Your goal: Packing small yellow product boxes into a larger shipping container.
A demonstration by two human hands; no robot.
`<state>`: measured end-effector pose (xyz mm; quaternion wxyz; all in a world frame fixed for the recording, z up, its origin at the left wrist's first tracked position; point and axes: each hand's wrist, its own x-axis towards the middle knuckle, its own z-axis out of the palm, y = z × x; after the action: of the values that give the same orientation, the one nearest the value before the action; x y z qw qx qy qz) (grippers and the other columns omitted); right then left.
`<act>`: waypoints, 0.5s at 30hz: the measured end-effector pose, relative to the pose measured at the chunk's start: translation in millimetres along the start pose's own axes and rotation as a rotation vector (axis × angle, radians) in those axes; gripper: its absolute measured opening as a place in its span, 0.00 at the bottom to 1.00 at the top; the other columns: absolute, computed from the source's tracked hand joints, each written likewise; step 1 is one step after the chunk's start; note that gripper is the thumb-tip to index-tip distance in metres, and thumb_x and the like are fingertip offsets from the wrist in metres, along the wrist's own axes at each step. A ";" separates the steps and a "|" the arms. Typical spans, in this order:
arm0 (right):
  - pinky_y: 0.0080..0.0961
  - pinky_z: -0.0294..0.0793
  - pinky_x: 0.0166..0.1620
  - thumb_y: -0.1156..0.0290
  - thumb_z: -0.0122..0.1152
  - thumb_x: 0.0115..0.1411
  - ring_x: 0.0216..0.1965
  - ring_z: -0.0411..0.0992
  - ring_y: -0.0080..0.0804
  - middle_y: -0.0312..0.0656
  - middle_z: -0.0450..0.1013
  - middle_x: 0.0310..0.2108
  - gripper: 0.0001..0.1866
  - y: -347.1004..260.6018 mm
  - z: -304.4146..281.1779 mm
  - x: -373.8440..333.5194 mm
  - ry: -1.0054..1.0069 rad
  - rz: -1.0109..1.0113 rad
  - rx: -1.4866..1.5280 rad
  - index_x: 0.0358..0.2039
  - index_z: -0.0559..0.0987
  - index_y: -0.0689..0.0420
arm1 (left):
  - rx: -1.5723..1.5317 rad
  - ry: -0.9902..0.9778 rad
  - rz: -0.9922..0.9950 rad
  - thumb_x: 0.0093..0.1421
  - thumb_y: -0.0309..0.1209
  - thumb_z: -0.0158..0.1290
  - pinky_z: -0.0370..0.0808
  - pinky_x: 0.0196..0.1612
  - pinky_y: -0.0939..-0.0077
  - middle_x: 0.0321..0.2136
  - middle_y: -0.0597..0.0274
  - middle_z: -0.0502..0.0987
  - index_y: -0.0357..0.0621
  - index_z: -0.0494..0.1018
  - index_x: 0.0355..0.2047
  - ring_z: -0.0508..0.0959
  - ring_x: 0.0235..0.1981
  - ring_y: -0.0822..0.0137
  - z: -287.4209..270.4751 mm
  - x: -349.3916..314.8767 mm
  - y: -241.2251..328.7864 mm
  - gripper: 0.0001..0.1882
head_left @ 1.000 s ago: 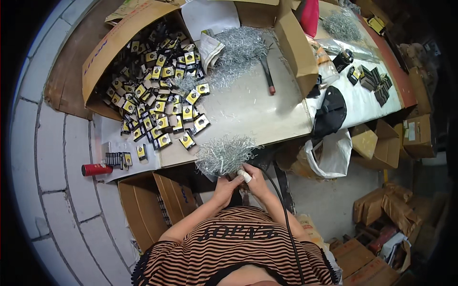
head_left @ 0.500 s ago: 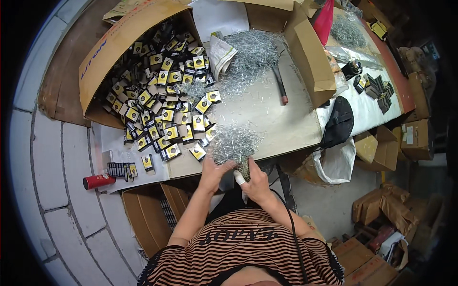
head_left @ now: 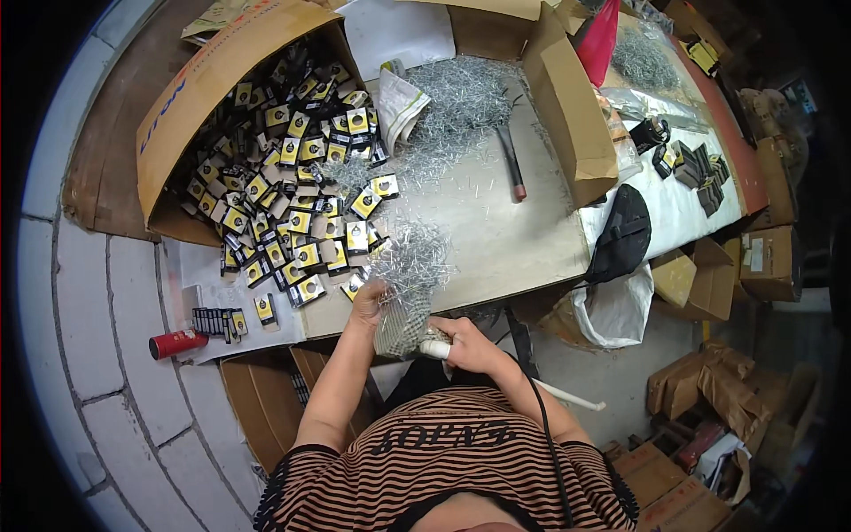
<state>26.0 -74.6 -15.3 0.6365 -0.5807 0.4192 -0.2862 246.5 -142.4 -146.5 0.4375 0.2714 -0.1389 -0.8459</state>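
In front of my body I hold a greenish, patterned, scoop-like piece (head_left: 401,330) tilted up, with a heap of thin silvery metal pins (head_left: 412,257) on and above its upper end. My left hand (head_left: 366,306) is closed on its left edge. My right hand (head_left: 472,346) is wrapped round a white tube (head_left: 567,394) at the lower right of the scoop-like piece. The tube's short end shows by the fingers, and its long end sticks out past my right forearm. Whether tube and piece are joined is hidden.
Many small yellow-and-black boxes (head_left: 306,257) spill from a big carton (head_left: 168,124) at left. A larger pin pile (head_left: 461,97) lies behind, beside a dark-handled tool (head_left: 512,164). A red can (head_left: 177,343), a black pouch (head_left: 625,232) and a carton flap (head_left: 576,106) flank the table.
The hands have moved apart; the left went left and slightly up, the right slightly right and down. The scoop-like piece shows more of its face, and the white tube now points right.
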 end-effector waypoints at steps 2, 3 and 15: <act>0.21 0.68 0.23 0.64 0.60 0.59 0.19 0.70 0.26 0.42 0.74 0.23 0.16 5.8 -16.2 -4.7 -0.090 0.127 0.204 0.44 0.76 0.61 | -0.015 0.081 0.002 0.45 0.25 0.56 0.71 0.56 0.59 0.46 0.51 0.75 0.34 0.62 0.56 0.76 0.47 0.55 1.0 12.4 -2.3 0.35; 0.18 0.64 0.19 0.63 0.58 0.61 0.16 0.68 0.22 0.40 0.73 0.21 0.16 15.8 -25.6 -7.0 -0.166 0.267 0.406 0.44 0.77 0.60 | -0.047 0.160 0.102 0.46 0.22 0.54 0.74 0.52 0.60 0.40 0.53 0.77 0.33 0.65 0.52 0.79 0.40 0.57 91.7 16.0 11.8 0.30; 0.16 0.54 0.12 0.59 0.56 0.62 0.10 0.59 0.16 0.37 0.69 0.18 0.15 83.9 -30.5 -87.0 -0.041 0.475 0.762 0.33 0.75 0.60 | 0.948 0.326 0.156 0.54 0.51 0.58 0.70 0.51 0.57 0.55 0.53 0.69 0.43 0.63 0.60 0.74 0.48 0.53 183.0 195.2 106.4 0.39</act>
<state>-52.8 -2.3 -79.1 0.8612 -0.1983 0.3927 -0.2545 119.4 -363.7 -13.2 0.3441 0.5577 -0.4571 -0.6014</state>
